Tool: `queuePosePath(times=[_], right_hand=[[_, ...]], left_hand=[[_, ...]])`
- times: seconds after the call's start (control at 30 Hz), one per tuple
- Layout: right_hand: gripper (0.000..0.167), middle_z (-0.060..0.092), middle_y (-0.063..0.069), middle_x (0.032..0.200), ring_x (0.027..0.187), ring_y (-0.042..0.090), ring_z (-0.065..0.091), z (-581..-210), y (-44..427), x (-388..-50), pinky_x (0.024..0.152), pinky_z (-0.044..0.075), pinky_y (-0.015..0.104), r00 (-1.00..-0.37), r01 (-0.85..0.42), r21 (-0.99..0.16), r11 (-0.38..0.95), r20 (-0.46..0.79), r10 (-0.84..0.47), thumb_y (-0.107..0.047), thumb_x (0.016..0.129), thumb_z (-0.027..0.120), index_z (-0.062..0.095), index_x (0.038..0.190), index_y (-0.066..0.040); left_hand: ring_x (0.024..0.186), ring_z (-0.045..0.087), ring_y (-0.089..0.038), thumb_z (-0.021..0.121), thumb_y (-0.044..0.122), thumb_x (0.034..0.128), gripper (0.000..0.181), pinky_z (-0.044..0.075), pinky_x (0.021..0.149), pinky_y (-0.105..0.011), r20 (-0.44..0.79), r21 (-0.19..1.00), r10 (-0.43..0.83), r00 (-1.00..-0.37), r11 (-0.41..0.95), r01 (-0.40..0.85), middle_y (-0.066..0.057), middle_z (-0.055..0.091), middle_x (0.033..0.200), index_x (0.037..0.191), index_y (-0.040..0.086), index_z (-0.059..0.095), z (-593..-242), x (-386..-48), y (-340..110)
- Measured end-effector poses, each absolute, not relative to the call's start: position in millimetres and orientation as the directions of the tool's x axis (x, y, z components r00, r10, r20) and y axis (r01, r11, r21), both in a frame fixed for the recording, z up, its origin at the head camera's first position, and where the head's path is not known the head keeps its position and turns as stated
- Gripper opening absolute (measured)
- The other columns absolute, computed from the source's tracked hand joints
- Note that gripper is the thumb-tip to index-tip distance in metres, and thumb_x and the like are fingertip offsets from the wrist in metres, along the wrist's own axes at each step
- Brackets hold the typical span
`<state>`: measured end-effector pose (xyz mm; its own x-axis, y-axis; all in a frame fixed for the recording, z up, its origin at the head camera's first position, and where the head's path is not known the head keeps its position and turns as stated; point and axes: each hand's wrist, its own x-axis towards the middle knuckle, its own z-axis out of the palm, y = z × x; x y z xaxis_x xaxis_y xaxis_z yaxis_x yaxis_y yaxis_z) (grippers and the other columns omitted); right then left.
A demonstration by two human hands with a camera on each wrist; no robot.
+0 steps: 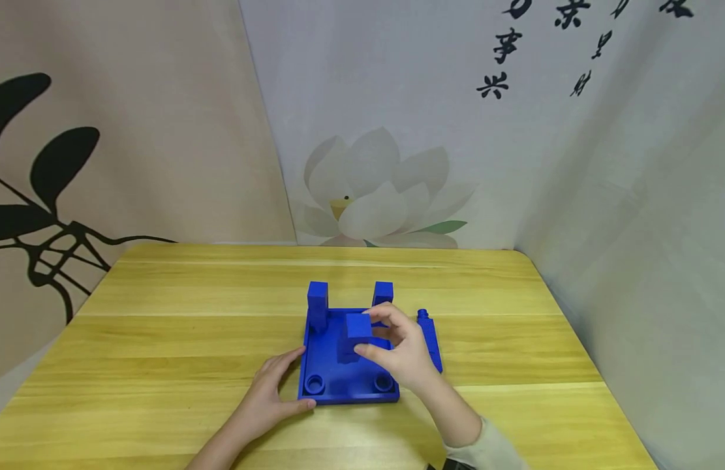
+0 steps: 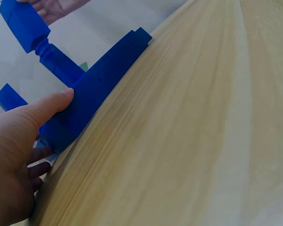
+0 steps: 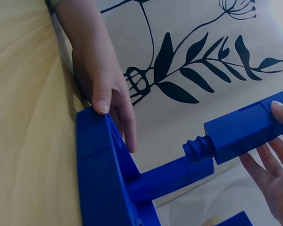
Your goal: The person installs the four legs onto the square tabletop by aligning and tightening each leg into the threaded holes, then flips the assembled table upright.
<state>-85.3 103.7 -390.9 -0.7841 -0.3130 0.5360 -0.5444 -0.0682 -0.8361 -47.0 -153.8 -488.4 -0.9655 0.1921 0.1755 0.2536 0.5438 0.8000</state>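
Observation:
A blue square tabletop [image 1: 348, 385] with a raised rim lies upside down on the wooden table. My left hand [image 1: 268, 395] holds its near-left corner, thumb against the front rim and fingers along the left side. Between the thumb and fingers of my right hand [image 1: 410, 352] is a blue table leg [image 1: 358, 326], held above the tabletop. The right wrist view shows its threaded end [image 3: 198, 149] exposed, apart from the tabletop. Two other legs stand upright at the far corners, the left leg [image 1: 318, 307] and the right leg [image 1: 383, 291]. Round sockets [image 1: 314, 384] show at both near corners.
One more blue leg [image 1: 429, 341] lies on the wooden table [image 1: 192, 352], just right of the tabletop, its threaded end pointing away. Behind the far edge hangs a pale curtain [image 1: 397, 98] with a printed flower and dark characters.

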Motion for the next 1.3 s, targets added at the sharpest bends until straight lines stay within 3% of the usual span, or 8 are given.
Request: queuePosePath(times=[0.53, 0.8, 1.3], right_hand=[[0.040, 0.057, -0.002, 0.106, 0.100, 0.013, 0.054, -409, 78, -84, 0.082, 0.053, 0.038, -0.760, -0.506, -0.850, -0.148, 0.520, -0.391, 0.013, 0.076, 0.072, 0.055, 0.110, 0.002], [0.040, 0.058, 0.012, 0.103, 0.099, 0.015, 0.055, -414, 68, -82, 0.081, 0.054, 0.041, -0.750, -0.499, -0.854, -0.150, 0.512, -0.419, 0.011, 0.076, 0.074, 0.057, 0.110, 0.000], [0.040, 0.059, 0.017, 0.101, 0.097, 0.016, 0.058, -423, 59, -82, 0.081, 0.054, 0.043, -0.746, -0.486, -0.856, -0.175, 0.511, -0.427, 0.012, 0.075, 0.074, 0.057, 0.110, 0.000]], left_hand=[[0.124, 0.043, -0.031, 0.089, 0.041, 0.0618, 0.092, 0.032, 0.098, -0.059, 0.161, 0.802, 0.191, -0.968, 0.546, 0.242, -0.008, 0.052, 0.135, 0.140, 0.013, 0.049, -490, -48, -155], [0.124, 0.043, -0.031, 0.089, 0.042, 0.0618, 0.092, 0.032, 0.098, -0.059, 0.158, 0.802, 0.189, -0.969, 0.548, 0.238, -0.007, 0.052, 0.135, 0.140, 0.014, 0.049, -491, -48, -155], [0.124, 0.043, -0.032, 0.089, 0.039, 0.0612, 0.092, 0.032, 0.098, -0.061, 0.144, 0.809, 0.183, -0.973, 0.544, 0.222, -0.008, 0.051, 0.135, 0.140, 0.014, 0.049, -489, -48, -155]])
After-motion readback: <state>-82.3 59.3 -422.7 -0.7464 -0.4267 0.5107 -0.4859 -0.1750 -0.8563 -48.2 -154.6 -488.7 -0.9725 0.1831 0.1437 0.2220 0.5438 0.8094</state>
